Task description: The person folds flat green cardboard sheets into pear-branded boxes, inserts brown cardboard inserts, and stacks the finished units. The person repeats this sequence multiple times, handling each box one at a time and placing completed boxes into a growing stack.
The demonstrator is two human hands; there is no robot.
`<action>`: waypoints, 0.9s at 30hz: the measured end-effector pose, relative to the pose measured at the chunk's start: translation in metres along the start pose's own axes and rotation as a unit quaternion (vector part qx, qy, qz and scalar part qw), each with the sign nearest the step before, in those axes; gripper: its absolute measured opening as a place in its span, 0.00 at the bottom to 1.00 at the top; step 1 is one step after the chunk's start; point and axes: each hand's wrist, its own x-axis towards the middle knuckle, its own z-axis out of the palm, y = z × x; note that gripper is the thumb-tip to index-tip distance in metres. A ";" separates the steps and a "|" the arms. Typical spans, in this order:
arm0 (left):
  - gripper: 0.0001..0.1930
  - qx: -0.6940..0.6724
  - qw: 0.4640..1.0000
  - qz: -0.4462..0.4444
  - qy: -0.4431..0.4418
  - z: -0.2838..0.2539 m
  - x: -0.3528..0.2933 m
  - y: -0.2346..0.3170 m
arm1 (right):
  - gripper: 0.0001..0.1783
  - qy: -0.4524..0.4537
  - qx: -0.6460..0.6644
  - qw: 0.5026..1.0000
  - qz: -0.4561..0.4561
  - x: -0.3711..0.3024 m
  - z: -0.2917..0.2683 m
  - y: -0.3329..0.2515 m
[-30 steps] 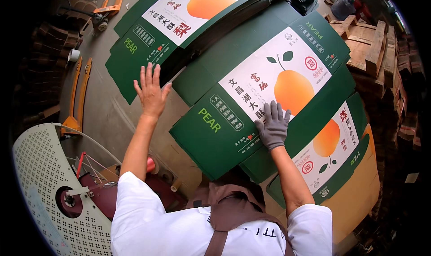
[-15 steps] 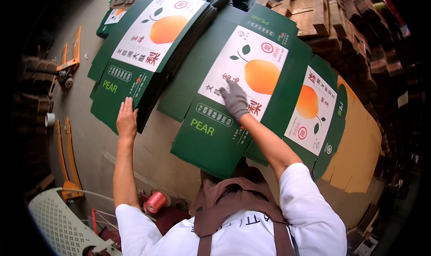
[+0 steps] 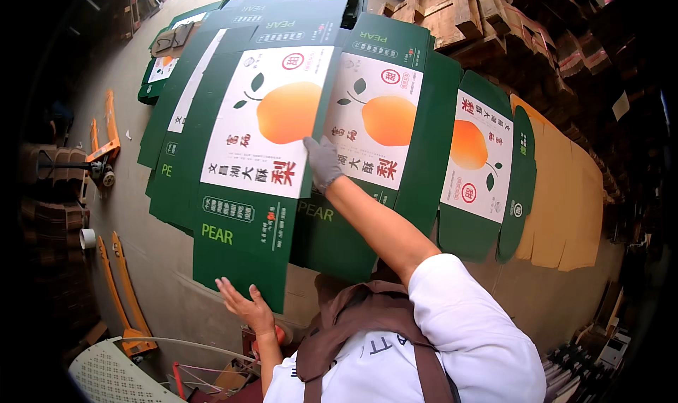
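A flat green cardboard box blank (image 3: pixel 244 262) with a white panel and an orange-yellow pear picture lies tilted over the other blanks. My right hand (image 3: pixel 323 164), in a grey glove, grips its right edge about halfway up. At the lower edge, my bare left hand (image 3: pixel 247 307) touches the cardboard with its fingers apart. Under and left of this blank is a pile of matching blanks (image 3: pixel 159 138). To its right lies another pear-printed blank (image 3: pixel 413 170), partly covered by the gripped one and my right forearm.
Farther right are a printed green blank (image 3: pixel 466 237) and plain brown cardboard (image 3: pixel 561 191). Wooden pallets (image 3: pixel 445 11) stand at the far right. On the left floor are orange pallet-jack forks (image 3: pixel 127 283) and a white tape roll (image 3: pixel 87 238). A perforated pale-green panel (image 3: pixel 113 375) is at lower left.
My right hand has moved left from the middle blank's face and now grips the edge of a blank from the left pile. That blank has shifted right and nearer. My left hand has come down nearer.
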 end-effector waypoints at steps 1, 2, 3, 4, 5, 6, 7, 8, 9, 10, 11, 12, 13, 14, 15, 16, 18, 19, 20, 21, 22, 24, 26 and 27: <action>0.32 -0.114 0.983 -0.136 0.045 0.012 -0.010 -0.018 | 0.13 0.001 0.034 0.999 0.011 -0.020 -0.013 -0.013; 0.31 -0.231 0.933 -0.259 0.090 0.028 -0.013 -0.032 | 0.13 0.002 0.034 0.999 -0.018 -0.026 -0.038 -0.017; 0.29 -0.342 0.853 -0.372 0.133 0.045 -0.014 -0.046 | 0.15 0.034 0.034 0.999 0.018 -0.033 -0.063 -0.022; 0.27 -0.468 0.794 -0.380 0.075 0.062 -0.019 -0.058 | 0.16 0.041 -0.015 0.999 0.018 -0.039 -0.094 -0.029; 0.25 -0.585 0.718 -0.377 0.020 0.078 -0.020 -0.065 | 0.17 0.032 -0.006 0.999 0.013 -0.046 -0.114 -0.039; 0.23 -0.689 0.626 -0.365 -0.034 0.091 -0.023 -0.071 | 0.17 0.068 -0.013 0.996 0.049 -0.057 -0.131 -0.050; 0.22 -0.709 0.593 -0.380 -0.043 0.099 -0.018 -0.054 | 0.16 0.086 -0.018 0.996 0.027 -0.061 -0.156 -0.057; 0.20 -0.727 0.559 -0.396 -0.050 0.101 -0.010 -0.023 | 0.16 0.104 -0.023 0.994 0.006 -0.063 -0.179 -0.060; 0.19 -0.741 0.527 -0.412 -0.052 0.103 -0.006 0.001 | 0.16 0.121 -0.015 0.992 0.009 -0.062 -0.198 -0.059; 0.19 -0.738 0.532 -0.411 -0.056 0.110 -0.005 0.017 | 0.15 0.137 -0.006 0.990 0.012 -0.058 -0.216 -0.060; 0.18 -0.734 0.537 -0.411 -0.061 0.117 -0.003 0.030 | 0.15 0.150 -0.023 0.988 0.017 -0.052 -0.231 -0.060; 0.18 -0.729 0.542 -0.412 -0.068 0.123 -0.005 0.039 | 0.15 0.167 -0.041 0.985 0.023 -0.046 -0.247 -0.060; 0.18 -0.723 0.540 -0.424 -0.072 0.131 -0.008 0.048 | 0.15 0.182 -0.054 0.981 0.030 -0.036 -0.263 -0.061; 0.18 -0.717 0.539 -0.436 -0.077 0.141 -0.011 0.055 | 0.16 0.168 -0.061 0.983 0.047 -0.026 -0.280 -0.061; 0.18 -0.710 0.538 -0.447 -0.085 0.146 -0.013 0.062 | 0.16 0.161 -0.070 0.983 0.046 -0.021 -0.288 -0.062; 0.18 -0.708 0.536 -0.452 -0.085 0.148 -0.017 0.066 | 0.17 0.153 -0.079 0.984 0.045 -0.016 -0.294 -0.061; 0.17 -0.703 0.535 -0.460 -0.087 0.143 -0.018 0.075 | 0.19 0.136 -0.086 0.986 0.040 -0.004 -0.292 -0.061; 0.17 -0.707 0.532 -0.457 -0.088 0.146 -0.018 0.075 | 0.19 0.127 -0.090 0.987 0.038 0.004 -0.290 -0.061; 0.16 -0.709 0.532 -0.454 -0.087 0.146 -0.017 0.070 | 0.21 0.133 -0.107 0.985 0.034 0.013 -0.285 -0.057; 0.16 -0.711 0.534 -0.449 -0.086 0.146 -0.015 0.067 | 0.21 0.131 -0.099 0.986 0.036 0.018 -0.273 -0.056; 0.16 -0.704 0.540 -0.454 -0.079 0.147 -0.014 0.065 | 0.21 0.127 -0.091 0.987 0.038 0.022 -0.261 -0.057; 0.15 -0.692 0.551 -0.460 -0.074 0.150 -0.008 0.067 | 0.20 0.123 -0.140 0.981 0.052 0.035 -0.260 -0.060; 0.16 -0.701 0.541 -0.457 -0.085 0.152 -0.007 0.072 | 0.18 0.120 -0.210 0.969 0.046 0.049 -0.267 -0.062; 0.16 -0.704 0.536 -0.455 -0.100 0.154 -0.007 0.076 | 0.20 0.116 -0.349 0.930 0.020 0.060 -0.288 -0.060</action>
